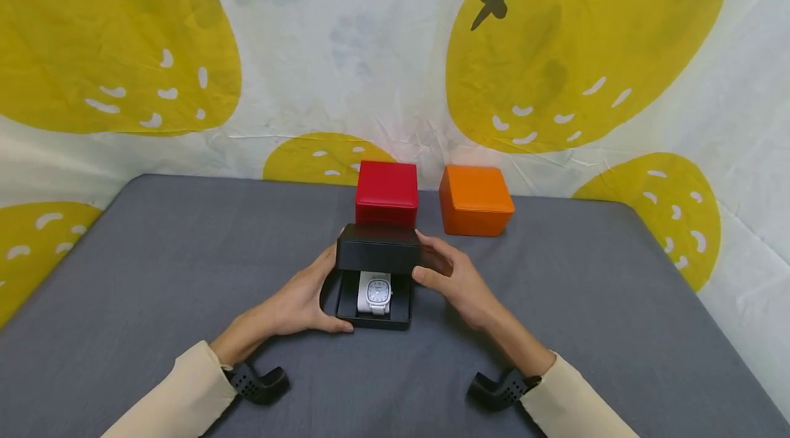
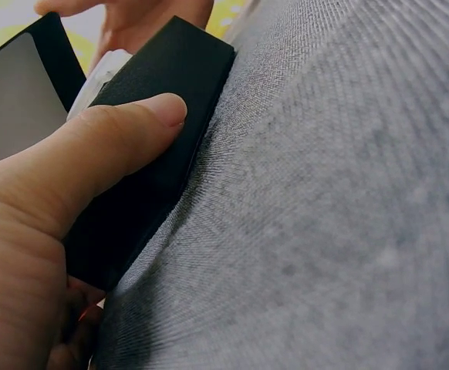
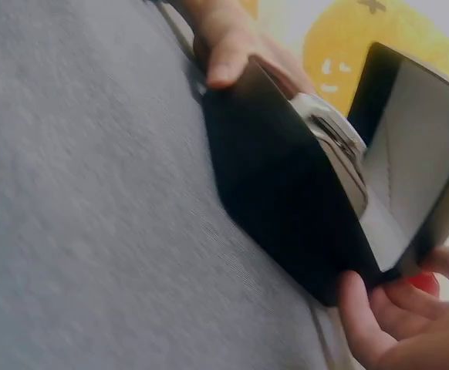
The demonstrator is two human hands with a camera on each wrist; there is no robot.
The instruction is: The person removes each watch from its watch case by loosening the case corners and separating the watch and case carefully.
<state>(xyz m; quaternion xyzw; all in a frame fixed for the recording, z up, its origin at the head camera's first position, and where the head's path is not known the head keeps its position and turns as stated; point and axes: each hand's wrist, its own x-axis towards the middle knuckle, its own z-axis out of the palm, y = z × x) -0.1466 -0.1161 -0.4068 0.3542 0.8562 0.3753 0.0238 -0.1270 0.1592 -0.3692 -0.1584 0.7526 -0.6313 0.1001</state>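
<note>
A black watch box (image 1: 379,247) stands on the grey cloth with its lid partly raised. Inside its base, a white watch (image 1: 378,292) sits around a pale cushion. My left hand (image 1: 296,301) grips the left side of the base, its thumb (image 2: 136,127) lying along the front wall. At the right side, my right hand (image 1: 463,284) holds the box near the hinge, thumb by the lid's edge and fingers (image 3: 363,327) at the base's rear corner. Part of both hands' fingers is hidden behind the box.
Directly behind the black box stands a red box (image 1: 387,191), and an orange box (image 1: 475,198) is to its right; both are closed. Grey cloth (image 1: 185,239) covers the table. A white and yellow patterned curtain (image 1: 345,47) hangs along the back.
</note>
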